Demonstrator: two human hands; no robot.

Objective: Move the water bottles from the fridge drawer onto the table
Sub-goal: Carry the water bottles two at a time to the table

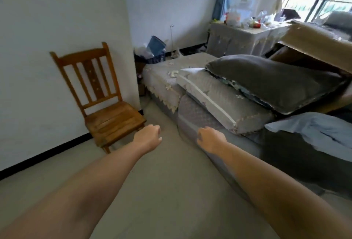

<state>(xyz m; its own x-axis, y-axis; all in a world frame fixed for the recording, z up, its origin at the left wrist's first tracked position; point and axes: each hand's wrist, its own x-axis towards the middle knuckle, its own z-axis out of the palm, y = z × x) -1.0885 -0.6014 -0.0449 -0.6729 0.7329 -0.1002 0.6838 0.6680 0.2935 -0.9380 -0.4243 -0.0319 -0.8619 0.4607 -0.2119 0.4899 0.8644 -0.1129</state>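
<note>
Neither a fridge nor a water bottle shows in the head view. My left hand reaches forward over the bare floor, its fingers curled in with nothing in them. My right hand is stretched out beside it, just in front of the sofa's edge, fingers curled in too and holding nothing. A table with a grey lace cloth stands far back near the window, with several containers and packets crowded on its top.
A wooden chair stands against the white wall on the left. A grey sofa with stacked cushions and a cardboard box fills the right. A bin with bags sits by the far wall.
</note>
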